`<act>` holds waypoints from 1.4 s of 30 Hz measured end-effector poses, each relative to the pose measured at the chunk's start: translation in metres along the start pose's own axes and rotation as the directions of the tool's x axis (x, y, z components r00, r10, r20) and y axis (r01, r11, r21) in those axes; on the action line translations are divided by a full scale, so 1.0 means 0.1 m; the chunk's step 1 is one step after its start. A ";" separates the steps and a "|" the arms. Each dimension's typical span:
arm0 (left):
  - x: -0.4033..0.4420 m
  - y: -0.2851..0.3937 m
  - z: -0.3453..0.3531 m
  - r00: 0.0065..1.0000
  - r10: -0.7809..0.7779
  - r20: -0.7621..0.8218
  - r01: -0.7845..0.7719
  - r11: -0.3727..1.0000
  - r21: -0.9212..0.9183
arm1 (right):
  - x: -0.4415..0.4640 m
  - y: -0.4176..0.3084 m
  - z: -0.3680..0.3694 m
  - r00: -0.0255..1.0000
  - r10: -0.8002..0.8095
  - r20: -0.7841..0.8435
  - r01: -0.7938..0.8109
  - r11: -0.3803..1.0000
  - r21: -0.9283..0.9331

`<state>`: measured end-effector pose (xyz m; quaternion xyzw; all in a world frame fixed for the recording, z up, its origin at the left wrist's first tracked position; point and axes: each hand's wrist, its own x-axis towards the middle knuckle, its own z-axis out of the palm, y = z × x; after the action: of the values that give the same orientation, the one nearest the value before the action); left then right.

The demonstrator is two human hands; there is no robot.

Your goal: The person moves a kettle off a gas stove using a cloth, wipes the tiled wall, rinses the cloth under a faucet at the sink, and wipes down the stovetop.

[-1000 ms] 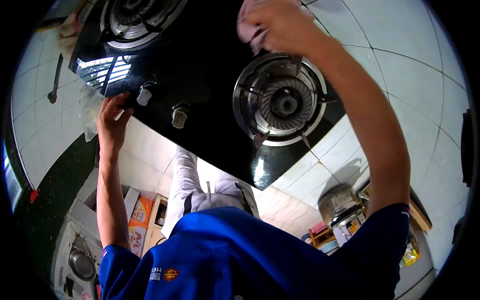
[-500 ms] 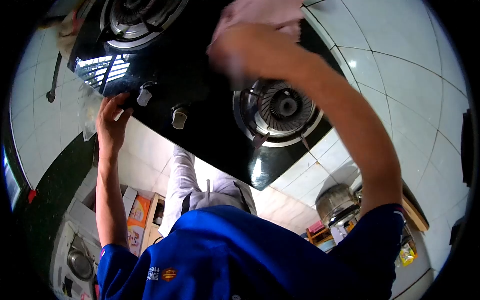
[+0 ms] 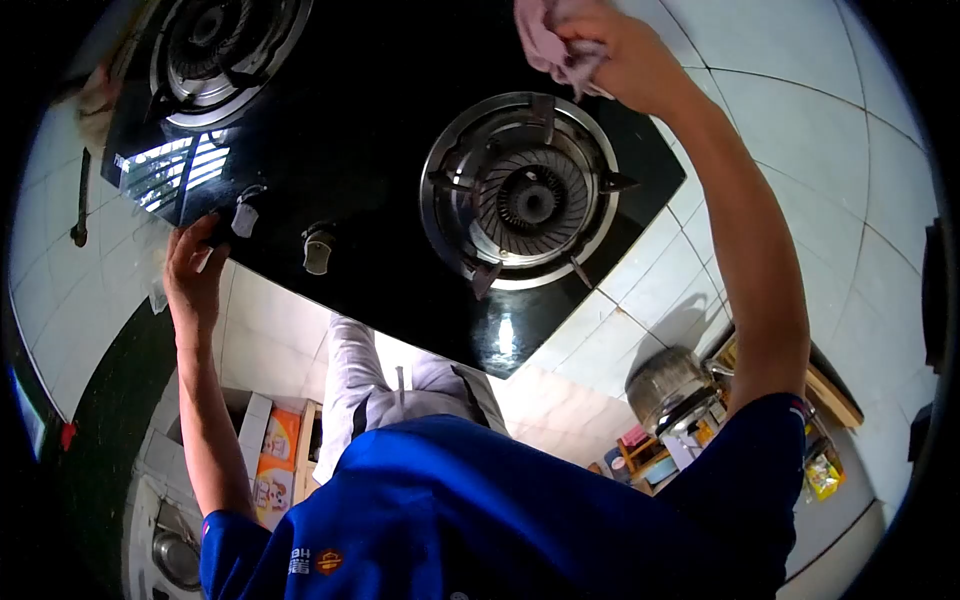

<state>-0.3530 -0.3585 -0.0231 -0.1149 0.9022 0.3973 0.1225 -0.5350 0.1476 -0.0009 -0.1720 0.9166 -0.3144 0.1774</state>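
Observation:
A black glass gas stove (image 3: 370,130) fills the upper middle. At its upper right edge my right hand (image 3: 625,60) grips a bunched pink cloth (image 3: 555,40), beyond the right burner (image 3: 525,195). My left hand (image 3: 198,260) rests on the front left corner of the stove, fingers bent and thumb apart, with nothing seen in it. Beside it are a control knob (image 3: 245,212) and, farther right, a second knob (image 3: 318,250). The left burner (image 3: 215,55) is partly cut off at the top.
White wall tiles (image 3: 790,120) run along the right. A metal pot (image 3: 668,388) stands at the lower right, near a wooden board (image 3: 835,395) and small packages. At the lower left are an orange box (image 3: 280,440) and a metal pan (image 3: 178,555).
The right hand swept left over the stove beside the right burner with the cloth spread, then moved back to the upper right edge, the cloth bunched. The whole view has shifted slightly.

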 end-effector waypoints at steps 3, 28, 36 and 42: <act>0.02 -0.06 -0.02 1.000 -0.010 0.008 0.009 1.000 0.007 | -0.37 0.20 -0.14 0.996 0.071 0.050 -0.070 0.997 -0.029; 0.00 0.09 -0.02 0.999 -0.020 0.030 0.021 1.000 -0.022 | -1.72 0.32 -0.02 0.980 0.174 -0.095 -0.183 0.978 -0.103; -0.01 0.23 0.01 1.000 0.011 -0.005 -0.011 1.000 0.019 | -1.32 0.31 -0.11 0.996 0.093 -0.008 -0.093 0.982 -0.163; -0.01 0.26 0.00 0.998 0.056 -0.027 -0.054 0.996 0.067 | -0.11 -0.20 -0.13 0.996 -0.066 0.053 0.076 0.976 -0.204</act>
<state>-0.3602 -0.3411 -0.0044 -0.0916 0.9194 0.3686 0.1022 -0.5271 0.1445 0.0239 -0.2291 0.9332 -0.2199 0.1681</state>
